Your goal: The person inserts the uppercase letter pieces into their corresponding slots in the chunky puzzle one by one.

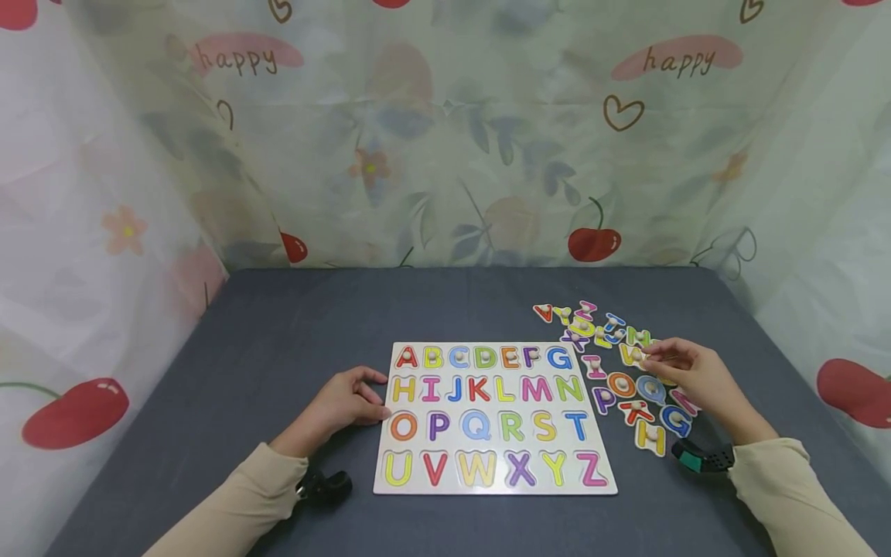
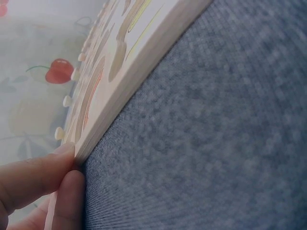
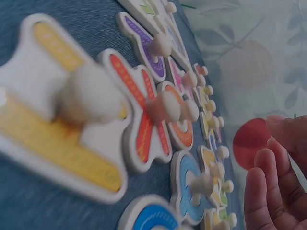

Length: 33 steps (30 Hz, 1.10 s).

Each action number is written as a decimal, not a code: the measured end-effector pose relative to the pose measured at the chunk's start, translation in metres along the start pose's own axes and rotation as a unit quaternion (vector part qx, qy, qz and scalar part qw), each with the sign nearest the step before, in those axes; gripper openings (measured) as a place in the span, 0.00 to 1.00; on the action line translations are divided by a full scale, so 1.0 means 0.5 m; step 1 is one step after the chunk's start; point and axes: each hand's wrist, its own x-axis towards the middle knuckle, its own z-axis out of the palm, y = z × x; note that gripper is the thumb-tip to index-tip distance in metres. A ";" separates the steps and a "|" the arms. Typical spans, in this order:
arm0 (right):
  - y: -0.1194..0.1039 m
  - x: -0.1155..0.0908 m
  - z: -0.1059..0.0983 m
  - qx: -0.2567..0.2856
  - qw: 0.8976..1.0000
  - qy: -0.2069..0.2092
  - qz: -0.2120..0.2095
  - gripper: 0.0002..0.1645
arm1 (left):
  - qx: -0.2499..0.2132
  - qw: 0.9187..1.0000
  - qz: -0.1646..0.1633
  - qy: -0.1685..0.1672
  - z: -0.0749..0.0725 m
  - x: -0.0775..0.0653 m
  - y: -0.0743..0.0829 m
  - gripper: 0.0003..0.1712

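A white alphabet puzzle board (image 1: pixel 496 495) lies flat, with several knobbed letter pieces in its top row. At its left edge my left hand (image 1: pixel 346 400) holds the board, thumb and fingertips against the rim. The left wrist view shows fingertips (image 2: pixel 67 155) right at the board's edge (image 2: pixel 117 103). My right hand (image 1: pixel 689 371) hovers over loose letter pieces to the right of the board. Its fingertips are close to the yellow W piece (image 1: pixel 632 355). In the right wrist view its fingers (image 3: pixel 256 191) bend loosely, with no piece showing between them.
Loose knobbed letters lie right of the board, among them a yellow H (image 1: pixel 650 439), a red K (image 1: pixel 636 411), an orange O (image 1: pixel 622 384) and a red V (image 1: pixel 544 312). A dark table cover (image 1: pixel 299 325) lies beneath. Patterned curtains (image 1: pixel 445 178) surround the table.
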 end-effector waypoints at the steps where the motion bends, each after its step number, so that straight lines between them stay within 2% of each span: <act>1: 0.002 -0.006 -0.002 -0.003 1.000 -0.001 0.000 0.26 | -0.001 1.000 0.000 0.000 0.000 0.001 -0.001 0.31; 10: 0.023 -0.057 -0.007 -0.023 0.999 -0.019 0.015 0.26 | -0.006 1.000 0.001 0.001 0.000 0.000 -0.004 0.31; 21: 0.059 -0.120 -0.005 -0.051 0.998 0.006 0.038 0.26 | -0.009 1.000 0.006 0.000 0.000 0.000 0.000 0.30; 26: 0.074 -0.129 -0.005 -0.068 0.996 0.001 0.052 0.27 | -0.007 1.000 0.004 0.002 0.000 0.000 0.000 0.30; 33: 0.075 -0.128 -0.001 -0.066 0.996 -0.010 0.053 0.29 | -0.006 1.000 0.006 0.002 0.002 -0.002 0.003 0.30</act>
